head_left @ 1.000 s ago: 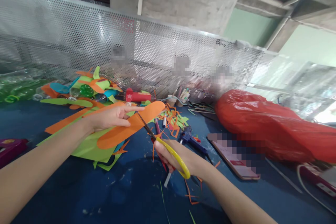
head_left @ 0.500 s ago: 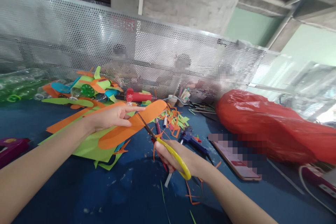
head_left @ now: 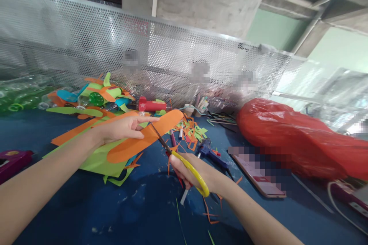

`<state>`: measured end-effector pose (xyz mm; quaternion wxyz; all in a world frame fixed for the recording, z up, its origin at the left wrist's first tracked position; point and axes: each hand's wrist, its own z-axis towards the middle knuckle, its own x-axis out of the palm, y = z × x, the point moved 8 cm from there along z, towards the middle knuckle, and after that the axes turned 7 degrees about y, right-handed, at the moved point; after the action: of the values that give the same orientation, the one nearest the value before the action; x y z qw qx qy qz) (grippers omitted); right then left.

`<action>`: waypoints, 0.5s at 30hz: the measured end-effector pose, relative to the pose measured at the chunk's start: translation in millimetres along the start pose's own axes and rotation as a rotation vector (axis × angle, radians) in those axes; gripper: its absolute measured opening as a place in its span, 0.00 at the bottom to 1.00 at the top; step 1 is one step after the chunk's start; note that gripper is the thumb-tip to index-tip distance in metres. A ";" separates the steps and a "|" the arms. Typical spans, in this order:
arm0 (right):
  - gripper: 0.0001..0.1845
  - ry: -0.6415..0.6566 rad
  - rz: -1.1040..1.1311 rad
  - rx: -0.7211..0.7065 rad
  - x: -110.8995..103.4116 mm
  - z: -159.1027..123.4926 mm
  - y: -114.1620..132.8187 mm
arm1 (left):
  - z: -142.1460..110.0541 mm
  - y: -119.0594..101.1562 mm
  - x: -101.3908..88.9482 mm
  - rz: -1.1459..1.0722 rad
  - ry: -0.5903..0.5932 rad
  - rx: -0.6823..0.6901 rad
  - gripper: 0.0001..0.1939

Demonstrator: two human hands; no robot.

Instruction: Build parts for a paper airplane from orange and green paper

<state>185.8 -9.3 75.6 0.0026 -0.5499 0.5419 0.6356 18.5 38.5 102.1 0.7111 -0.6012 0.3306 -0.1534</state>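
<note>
The orange strip, a long paper piece with rounded ends, is held over the near-middle of a dark blue table marked with pale specks. The left hand grips it at its upper edge, index finger stretched out, thumb bent over the face. The right hand has its fingers curled closed around yellow-handled scissors, whose dark blades cross the strip's lower edge.

Beneath the strip lie green sheets and other orange paper. Beyond its left end are paper-decorated bottles and, farther left, clear green ones. Just beyond its far end sits a red bottle; right of that end are paper scraps, cups of markers, and a blue glue gun. Farther right of the strip lie a phone and a large red plastic bag.

Behind everything stands a perforated metal screen, blurred people visible through it, with a concrete column and pale green walls beyond.
</note>
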 end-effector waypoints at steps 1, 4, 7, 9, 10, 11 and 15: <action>0.32 0.002 0.005 0.002 0.3 0.0 -0.2 | -0.1 -0.1 -0.2 0.002 -0.001 -0.002 0.32; 0.32 -0.004 0.004 0.014 0.3 -0.1 -0.4 | -0.9 0.0 -1.8 -0.008 -0.022 -0.014 0.33; 0.33 -0.013 -0.008 0.012 0.0 -0.2 0.7 | -3.3 -3.1 -11.3 0.024 -0.141 0.009 0.33; 0.33 -0.013 0.006 0.021 0.3 -0.2 0.1 | -4.7 -4.8 -15.2 0.064 -0.191 0.019 0.32; 0.33 -0.011 0.016 0.028 0.6 -0.2 -0.6 | -4.7 -4.8 -15.1 0.081 -0.187 0.017 0.31; 0.33 -0.009 0.024 0.034 0.8 -0.2 -1.1 | -4.3 -4.4 -13.8 0.093 -0.168 0.012 0.31; 0.33 -0.006 0.016 0.039 0.9 0.1 -1.5 | -2.7 -1.6 -7.9 0.111 -0.073 -0.006 0.31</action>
<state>186.3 -9.1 73.9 0.0098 -0.5434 0.5586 0.6265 11.2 40.9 105.7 0.7284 -0.5893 0.3375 -0.0907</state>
